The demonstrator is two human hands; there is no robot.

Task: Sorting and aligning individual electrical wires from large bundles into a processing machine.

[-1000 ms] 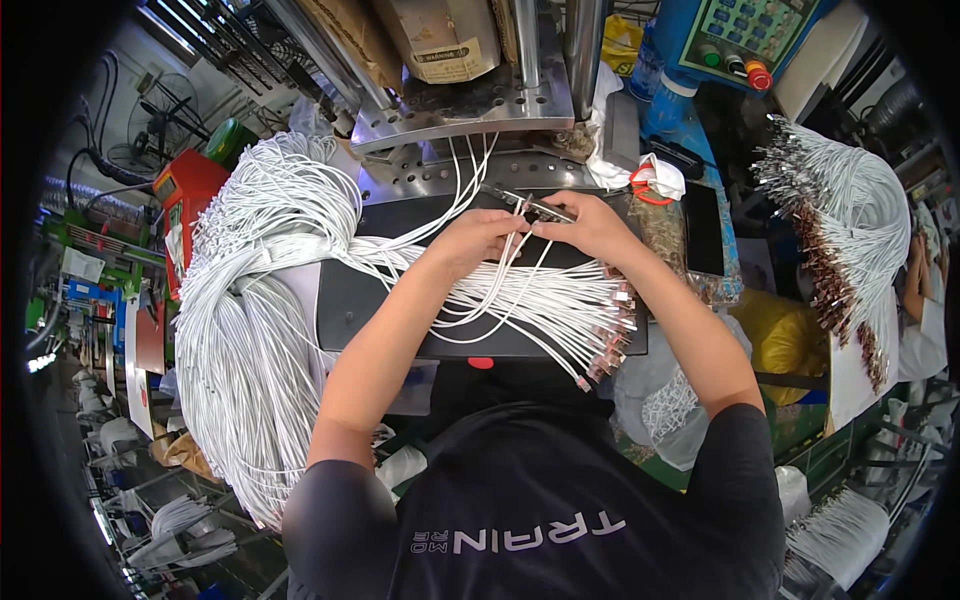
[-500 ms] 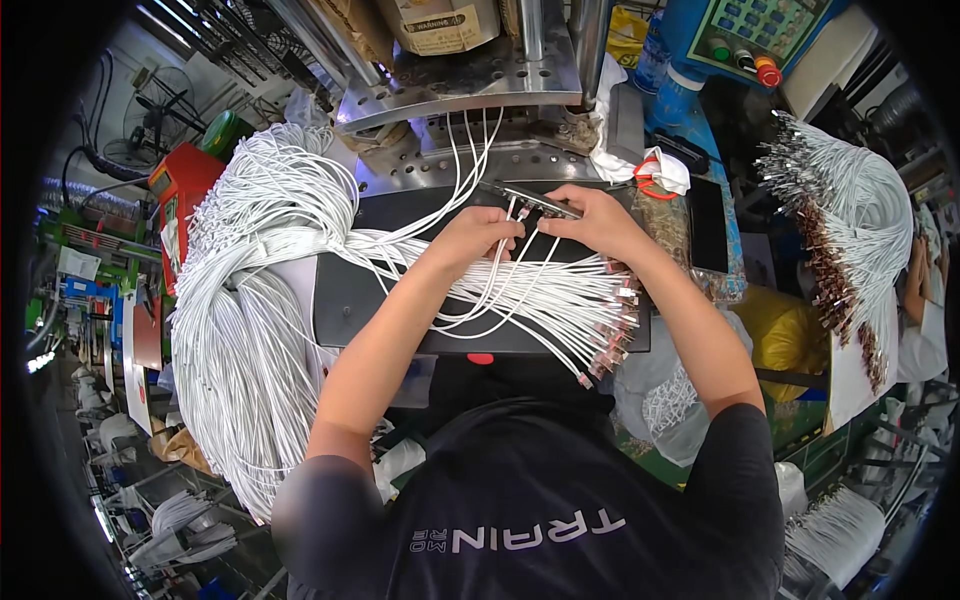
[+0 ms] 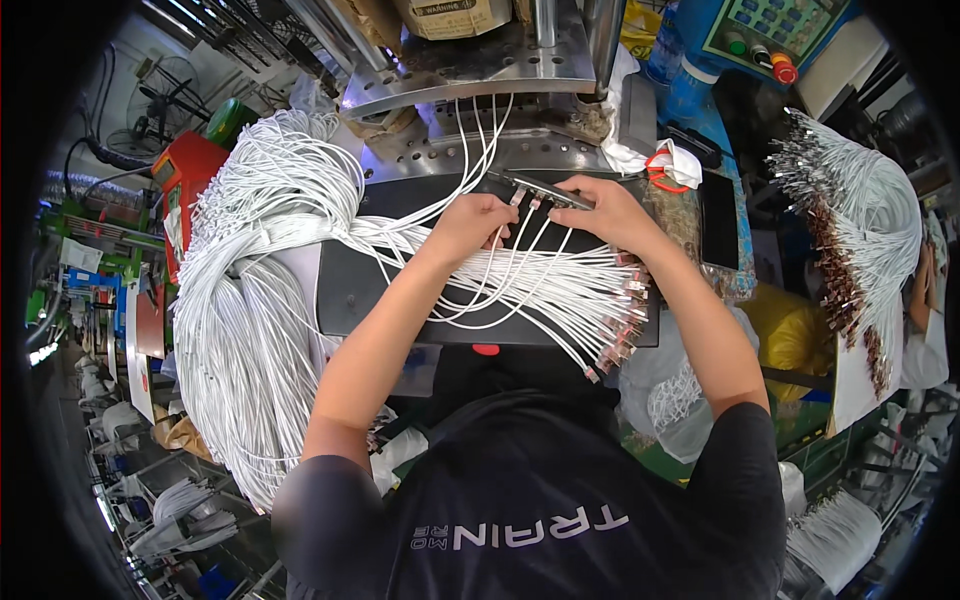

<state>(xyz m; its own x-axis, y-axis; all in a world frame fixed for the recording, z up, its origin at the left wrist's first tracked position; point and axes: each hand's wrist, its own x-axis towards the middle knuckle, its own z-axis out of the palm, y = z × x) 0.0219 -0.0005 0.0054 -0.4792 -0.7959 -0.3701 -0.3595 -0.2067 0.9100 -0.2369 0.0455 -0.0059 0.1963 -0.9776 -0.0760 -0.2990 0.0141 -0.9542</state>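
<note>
Left hand: the left hand (image 3: 480,218) is curling its fingers down onto white cable ends (image 3: 520,200), pinching them against the dark surface (image 3: 345,290).
Right hand: the right hand (image 3: 605,212) is lying just beside the left hand, fingertips pressed together on a narrow metal fixture bar (image 3: 540,187); whether it is gripping a cable cannot be told.
Fixture bar: it is sitting between the two hands' fingertips, slanting away from the left hand, with a few cables running from it up toward the metal press plate (image 3: 470,70) beyond both hands.
Cable fan: a spread of white cables with metal plugs (image 3: 620,310) is lying under the right forearm, plug ends pointing away from the left hand.
Cable bundle: a big looped bundle of white cables (image 3: 250,300) is hanging well out past the left forearm, draping off the surface.
Beyond the right hand: a red-and-white rag (image 3: 670,165) is resting near the right hand; another cable bunch (image 3: 860,220) is hanging well apart on that side.
</note>
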